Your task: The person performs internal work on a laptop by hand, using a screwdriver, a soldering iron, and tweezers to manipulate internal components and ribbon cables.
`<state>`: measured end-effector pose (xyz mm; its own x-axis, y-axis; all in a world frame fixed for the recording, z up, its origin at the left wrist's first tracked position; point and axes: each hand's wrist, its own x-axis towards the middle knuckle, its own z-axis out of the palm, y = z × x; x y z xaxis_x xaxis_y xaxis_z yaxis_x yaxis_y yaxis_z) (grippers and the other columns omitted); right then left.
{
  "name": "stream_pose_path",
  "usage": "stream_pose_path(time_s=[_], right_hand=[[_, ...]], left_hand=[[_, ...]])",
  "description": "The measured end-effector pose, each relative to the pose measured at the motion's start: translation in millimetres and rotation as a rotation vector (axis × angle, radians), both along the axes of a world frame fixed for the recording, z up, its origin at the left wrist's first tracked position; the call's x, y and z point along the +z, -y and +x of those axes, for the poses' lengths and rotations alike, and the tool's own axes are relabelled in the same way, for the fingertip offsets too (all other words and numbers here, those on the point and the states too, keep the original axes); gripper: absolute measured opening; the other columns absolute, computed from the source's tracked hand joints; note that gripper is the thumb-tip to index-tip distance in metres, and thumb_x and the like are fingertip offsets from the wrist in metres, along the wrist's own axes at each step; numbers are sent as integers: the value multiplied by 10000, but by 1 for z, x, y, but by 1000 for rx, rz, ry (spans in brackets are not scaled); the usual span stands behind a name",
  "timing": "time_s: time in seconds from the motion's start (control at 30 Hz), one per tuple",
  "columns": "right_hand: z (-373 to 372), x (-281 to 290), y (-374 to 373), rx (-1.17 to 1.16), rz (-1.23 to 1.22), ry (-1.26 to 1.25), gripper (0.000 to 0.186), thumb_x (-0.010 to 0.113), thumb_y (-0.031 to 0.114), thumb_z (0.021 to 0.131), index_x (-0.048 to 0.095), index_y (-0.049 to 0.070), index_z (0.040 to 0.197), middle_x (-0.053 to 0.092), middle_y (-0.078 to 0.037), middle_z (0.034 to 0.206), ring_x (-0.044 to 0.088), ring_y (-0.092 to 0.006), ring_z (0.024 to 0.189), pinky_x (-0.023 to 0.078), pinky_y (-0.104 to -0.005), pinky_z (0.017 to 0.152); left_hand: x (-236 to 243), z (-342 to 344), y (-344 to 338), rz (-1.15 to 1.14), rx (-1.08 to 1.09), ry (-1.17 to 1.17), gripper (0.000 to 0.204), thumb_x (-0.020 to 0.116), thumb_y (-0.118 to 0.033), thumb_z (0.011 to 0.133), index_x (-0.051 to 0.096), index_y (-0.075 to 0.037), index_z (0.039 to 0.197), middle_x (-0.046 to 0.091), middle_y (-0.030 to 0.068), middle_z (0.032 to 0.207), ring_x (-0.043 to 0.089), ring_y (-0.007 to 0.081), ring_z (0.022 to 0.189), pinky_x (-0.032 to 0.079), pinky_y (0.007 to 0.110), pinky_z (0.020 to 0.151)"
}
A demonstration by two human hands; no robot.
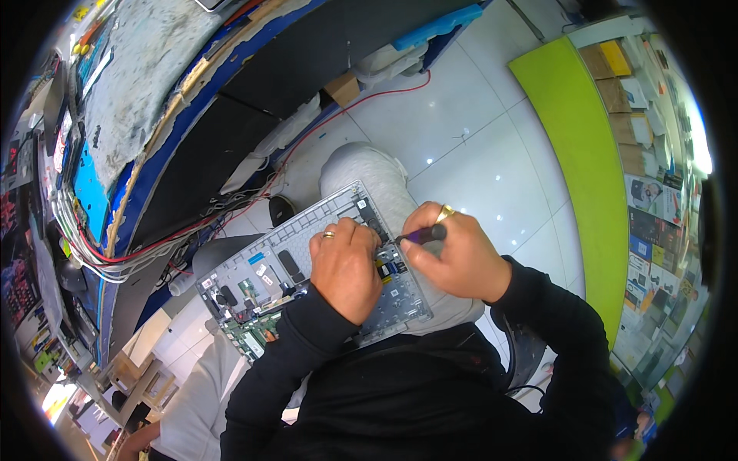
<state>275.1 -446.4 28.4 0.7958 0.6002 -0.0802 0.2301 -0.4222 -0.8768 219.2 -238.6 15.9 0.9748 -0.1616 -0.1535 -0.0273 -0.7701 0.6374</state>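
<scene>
Well, laptop base: one opened grey laptop base (296, 230) lay slantwise across the person's lap, inner parts facing up, well apart from the desk (146, 73) on the far left.
Handling: it looked light and stiff, likely to flex a little if lifted by one corner; its bare parts seemed fragile, so the outer rim, at the left and right ends, looked the safest hold.
Circuit board: one large green circuit board (254, 336) showed at the near left corner, probably easily scratched and better left unpressed.
Screwdriver: one purple and black screwdriver (419, 237), seemingly light and rigid, best gripped by its thick handle, leaned over the right part of the base.
Right hand: the right hand (463, 259) was closed around that handle, thumb against fingers.
Left hand: the left hand (346, 269) lay palm down over the base with bent fingers; I could not tell whether its hidden fingertips pinched anything.
Rings: two, one on each hand.
Red cable: one long red cable (361, 100) ran over the floor beyond the base.
</scene>
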Motion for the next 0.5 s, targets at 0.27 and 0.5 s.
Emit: stream_pose_path(time_s=[0.27, 0.5], right_hand=[[-18, -23, 9, -461, 428, -734, 137, 740, -27, 982, 630, 10, 1055, 719, -80, 1015, 710, -116, 943, 586, -286, 860], [-30, -21, 17, -424, 352, -522, 161, 800, -43, 935, 692, -23, 1052, 765, -139, 1095, 751, -184, 972, 601, -314, 893]], left_hand=[[3, 0, 1, 1, -2, -15, 207, 609, 68, 842, 701, -39, 993, 636, 145, 1001, 623, 379, 992, 432, 490, 898], [1, -1, 0, -16, 2, -1, 224, 597, 84, 830, 701, -35, 989, 637, 140, 980, 624, 375, 985, 439, 482, 887]])
